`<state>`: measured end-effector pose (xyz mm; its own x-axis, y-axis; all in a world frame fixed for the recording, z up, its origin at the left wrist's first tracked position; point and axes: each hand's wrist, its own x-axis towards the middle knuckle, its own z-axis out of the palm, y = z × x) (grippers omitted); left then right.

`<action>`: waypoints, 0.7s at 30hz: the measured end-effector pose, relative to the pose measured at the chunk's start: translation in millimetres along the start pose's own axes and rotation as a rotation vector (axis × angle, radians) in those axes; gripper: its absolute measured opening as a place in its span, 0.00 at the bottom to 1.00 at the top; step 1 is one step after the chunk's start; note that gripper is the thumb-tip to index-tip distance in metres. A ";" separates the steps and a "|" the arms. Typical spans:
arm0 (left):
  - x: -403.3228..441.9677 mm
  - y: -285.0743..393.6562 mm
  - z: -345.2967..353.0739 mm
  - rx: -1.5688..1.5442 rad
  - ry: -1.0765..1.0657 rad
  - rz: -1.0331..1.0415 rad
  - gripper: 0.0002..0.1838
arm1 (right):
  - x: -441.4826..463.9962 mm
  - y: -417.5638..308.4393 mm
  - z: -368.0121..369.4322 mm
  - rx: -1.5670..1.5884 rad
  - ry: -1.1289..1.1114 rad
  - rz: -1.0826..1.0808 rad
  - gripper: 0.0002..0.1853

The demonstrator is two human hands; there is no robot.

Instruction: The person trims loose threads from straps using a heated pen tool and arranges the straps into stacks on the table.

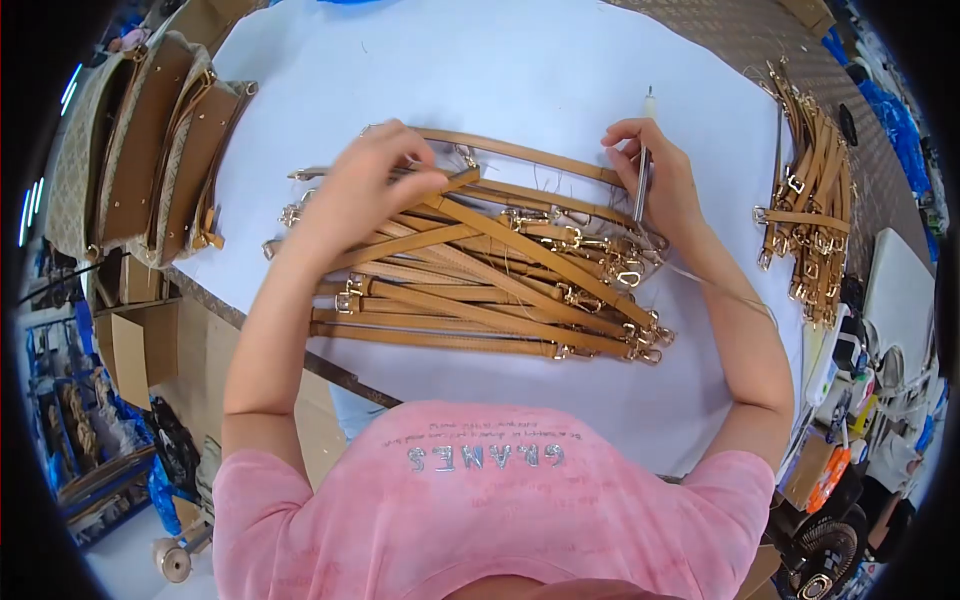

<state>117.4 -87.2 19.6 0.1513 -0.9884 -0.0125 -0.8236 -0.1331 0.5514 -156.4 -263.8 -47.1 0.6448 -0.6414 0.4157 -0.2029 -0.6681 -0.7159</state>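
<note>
Here the upper tan leather strap is lying along the twelve o'clock edge of the strap pile on the white worktop, its long axis running from between nine and ten toward between three and four. It is stretching between the hands: the left hand is sitting at its nine o'clock end, the right hand at its three o'clock end, so neither is clearly nearer. The left thumb and forefinger are standing apart; whether the curled fingers are gripping that strap, nobody can tell from here. The right hand is closing around a slim pen-like tool, roughly upright, its fingertips just beside the strap; contact there is staying unclear. And the arms: the left forearm is angling toward one o'clock, the right forearm toward eleven, both elbows bending.
</note>
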 end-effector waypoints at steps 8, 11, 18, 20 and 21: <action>27.6 43.8 50.6 0.018 -0.098 0.263 0.09 | -15.1 -25.6 7.4 0.118 -0.108 0.098 0.06; 47.7 51.9 60.6 0.140 0.071 0.625 0.07 | -13.7 -26.1 0.5 0.214 -0.100 0.278 0.08; 66.5 57.1 65.7 0.087 -0.196 0.586 0.06 | 50.9 6.9 -88.5 0.837 -0.047 0.048 0.31; 69.1 57.7 66.2 0.104 -0.191 0.600 0.06 | 79.5 32.2 -129.8 1.048 0.031 0.143 0.31; 70.7 57.9 67.5 0.130 -0.167 0.593 0.06 | 100.5 34.5 -142.2 1.186 -0.164 0.078 0.29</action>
<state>43.5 -169.7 -5.6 -0.4300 -0.8936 0.1288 -0.8025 0.4437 0.3989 -203.5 -405.0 49.7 0.7644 -0.5516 0.3338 0.5044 0.1892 -0.8425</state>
